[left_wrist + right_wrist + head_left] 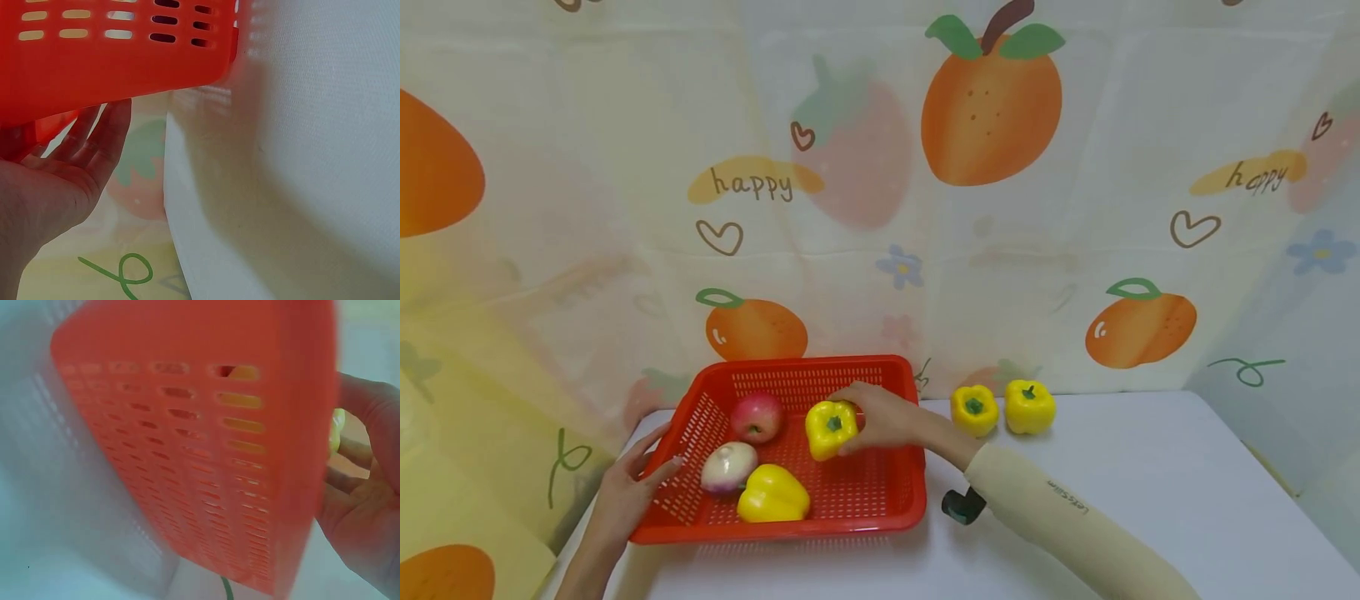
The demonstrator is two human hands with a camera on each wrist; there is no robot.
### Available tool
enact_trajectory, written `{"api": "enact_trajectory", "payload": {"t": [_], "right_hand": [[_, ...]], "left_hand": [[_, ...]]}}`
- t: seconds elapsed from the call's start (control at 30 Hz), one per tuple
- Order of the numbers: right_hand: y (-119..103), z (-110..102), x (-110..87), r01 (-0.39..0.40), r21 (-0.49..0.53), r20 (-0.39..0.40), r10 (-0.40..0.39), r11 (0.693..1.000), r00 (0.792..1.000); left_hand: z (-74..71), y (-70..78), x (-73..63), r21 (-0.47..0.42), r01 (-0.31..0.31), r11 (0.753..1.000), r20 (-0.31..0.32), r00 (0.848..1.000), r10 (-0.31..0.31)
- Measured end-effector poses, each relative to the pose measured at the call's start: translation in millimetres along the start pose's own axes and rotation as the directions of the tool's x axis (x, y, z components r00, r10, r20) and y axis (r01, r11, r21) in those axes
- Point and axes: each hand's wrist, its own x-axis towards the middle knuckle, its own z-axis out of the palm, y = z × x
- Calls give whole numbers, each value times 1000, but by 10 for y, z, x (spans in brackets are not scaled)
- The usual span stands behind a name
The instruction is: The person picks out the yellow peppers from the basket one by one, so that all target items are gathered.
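Observation:
My right hand [883, 415] holds a yellow bell pepper [831, 435] inside the right half of a red plastic basket [775, 528]. The pepper's green stem faces the head camera. At the basket's left side, my left hand [623, 498] grips the rim, thumb over the inner side and fingers outside. Also in the basket are a red apple [757, 417], a white and purple onion [728, 467] and another yellow bell pepper [773, 494]. In the right wrist view, the basket wall [187, 337] hides most of the held pepper [337, 428].
Two more yellow bell peppers, a left one [974, 408] and a right one [1030, 407], stand on the white table [1135, 467] right of the basket. A small black object [962, 505] shows by my right forearm. A fruit-printed cloth [865, 275] hangs behind the table.

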Motion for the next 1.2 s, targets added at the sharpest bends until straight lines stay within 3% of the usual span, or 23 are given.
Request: {"api": "enact_trajectory", "payload": {"t": [0.37, 0.63, 0.77, 1.2], "right_hand": [[-29, -339, -191, 32, 88, -174, -16, 996, 985], [118, -567, -298, 99, 99, -239, -73, 990, 968], [181, -696, -419, 103, 159, -246, -62, 982, 967], [500, -1132, -998, 10, 131, -299, 30, 991, 954]], "left_hand": [[-5, 33, 8, 19, 11, 1000, -2, 1000, -11], [13, 18, 10, 12, 4, 1000, -11, 1000, -4], [22, 12, 8, 8, 4, 1000, -6, 1000, -4], [-1, -12, 3, -8, 15, 1000, -4, 1000, -15]]}}
